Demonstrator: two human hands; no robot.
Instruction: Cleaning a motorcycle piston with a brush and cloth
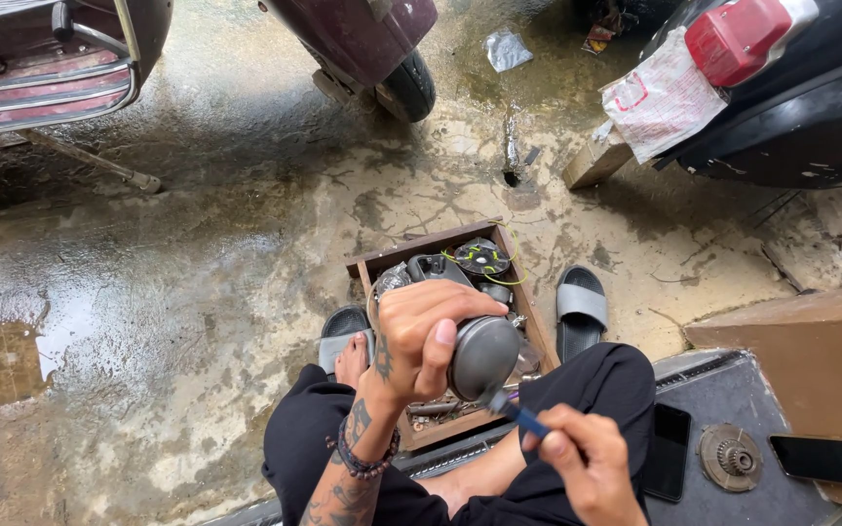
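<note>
The round grey metal drum-shaped part (pixel 484 356) sits right in the middle of the head view, clamped in the left hand (pixel 421 341), fingers curled over its top edge and thumb wrapped round the near side, so it hangs above the knees and above the shallow wooden tray of dark engine parts (pixel 528 317). Down comes the right hand (pixel 587 468), fingers pinched shut on a thin blue-handled tool (pixel 523 417), its tip touching the lower rim of the drum just below the left thumb. To my eye this is a scraping or prising job at the rim, and doing it well calls for a locked left wrist, the tool kept at a shallow angle, and short strokes directed away from the thumb, since a slip there would run straight into the gripping fingers. Beyond the left fingertips, inside the tray, lies a black round part with yellow-green wire (pixel 482 256). Either side of the tray are grey slide sandals (pixel 581 307), one with a bare foot on it. Right of the tool hand, on the dark mat (pixel 733 390), lie a black phone (pixel 669 450), a rusty toothed gear disc (pixel 730 456) and a second dark phone (pixel 827 458). Wet concrete floor (pixel 197 244) all round.
</note>
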